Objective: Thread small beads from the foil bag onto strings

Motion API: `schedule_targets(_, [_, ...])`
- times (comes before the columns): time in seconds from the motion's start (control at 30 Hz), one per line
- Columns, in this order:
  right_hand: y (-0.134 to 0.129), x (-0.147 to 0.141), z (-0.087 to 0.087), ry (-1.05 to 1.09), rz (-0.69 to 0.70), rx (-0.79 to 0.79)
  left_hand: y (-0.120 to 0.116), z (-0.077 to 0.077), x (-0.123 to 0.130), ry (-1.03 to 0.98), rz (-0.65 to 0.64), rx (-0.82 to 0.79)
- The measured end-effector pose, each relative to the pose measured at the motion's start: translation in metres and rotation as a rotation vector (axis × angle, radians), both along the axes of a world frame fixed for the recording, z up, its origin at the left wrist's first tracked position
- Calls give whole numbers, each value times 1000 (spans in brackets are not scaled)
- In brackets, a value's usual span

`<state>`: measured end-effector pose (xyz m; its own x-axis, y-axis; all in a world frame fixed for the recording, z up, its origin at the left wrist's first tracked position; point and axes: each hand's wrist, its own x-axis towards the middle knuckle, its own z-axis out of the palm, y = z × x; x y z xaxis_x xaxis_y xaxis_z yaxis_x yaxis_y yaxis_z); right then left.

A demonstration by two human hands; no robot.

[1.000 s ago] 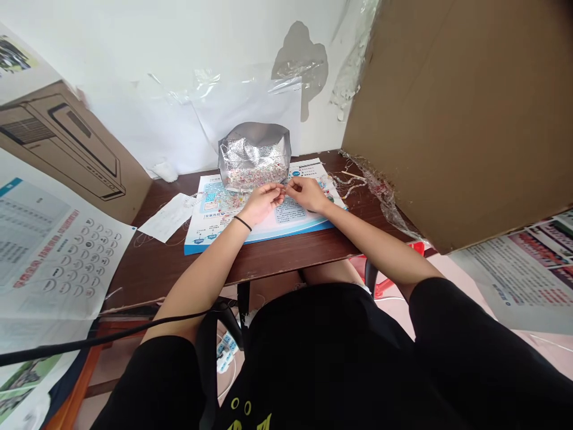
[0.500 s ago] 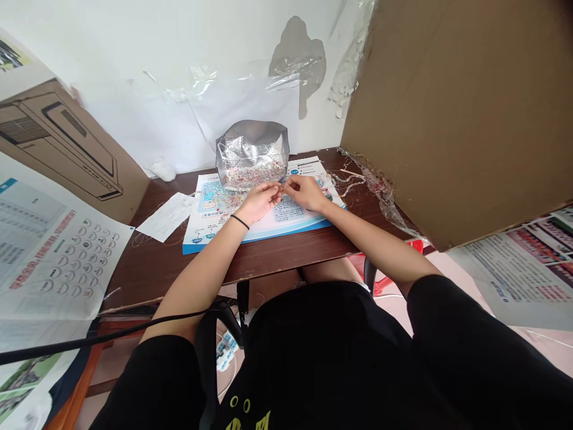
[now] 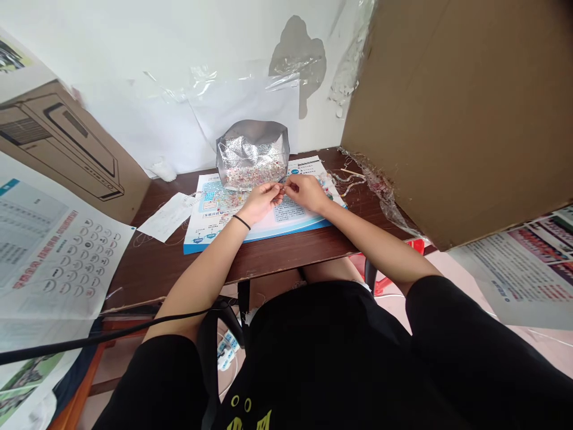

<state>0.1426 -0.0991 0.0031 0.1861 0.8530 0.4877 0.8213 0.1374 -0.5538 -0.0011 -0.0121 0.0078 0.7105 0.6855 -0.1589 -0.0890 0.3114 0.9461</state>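
My left hand (image 3: 262, 202), with a black band at the wrist, is pinched closed over a printed booklet (image 3: 268, 230). Its fingertips meet those of my right hand (image 3: 305, 192), which is also pinched closed. What sits between the fingertips is too small to make out. Just behind the hands stands a silvery foil bag (image 3: 253, 149), open toward me, with many tiny coloured beads (image 3: 255, 175) in its bottom. More loose beads (image 3: 226, 200) are scattered over the booklet to the left of my hands.
The booklet lies on a dark brown desk (image 3: 264, 260). A white paper slip (image 3: 166, 216) is at its left. Bead strands (image 3: 351, 184) and crumpled clear plastic (image 3: 394, 212) lie at the right. Cardboard panels (image 3: 447, 119) wall the right side, and a printed cardboard box (image 3: 85, 149) the left.
Both hands stay fingertip to fingertip in nearly the same place, with only slight finger movement. The bag and booklet look unchanged.
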Motion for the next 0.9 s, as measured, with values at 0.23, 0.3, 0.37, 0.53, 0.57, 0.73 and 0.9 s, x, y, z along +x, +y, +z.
schedule_targets(0.23, [2,4,-4,-68,-16,56,0,1,0,18,2,10])
schedule_targets(0.3, [3,5,-4,-91,-18,78,0,0,0,20,1,13])
schedule_targets(0.37, [4,6,-5,-107,-12,93,0,0,0,18,-1,15])
schedule_targets(0.53, [4,6,-3,-119,4,115,0,0,0,8,-3,6])
schedule_targets(0.57, [4,6,-3,-118,5,117,0,0,0,7,-2,3])
schedule_targets(0.73, [3,6,-3,-119,34,117,-2,3,0,6,13,-13])
schedule_targets(0.9, [2,5,-3,-116,53,90,-4,5,0,13,25,-13])
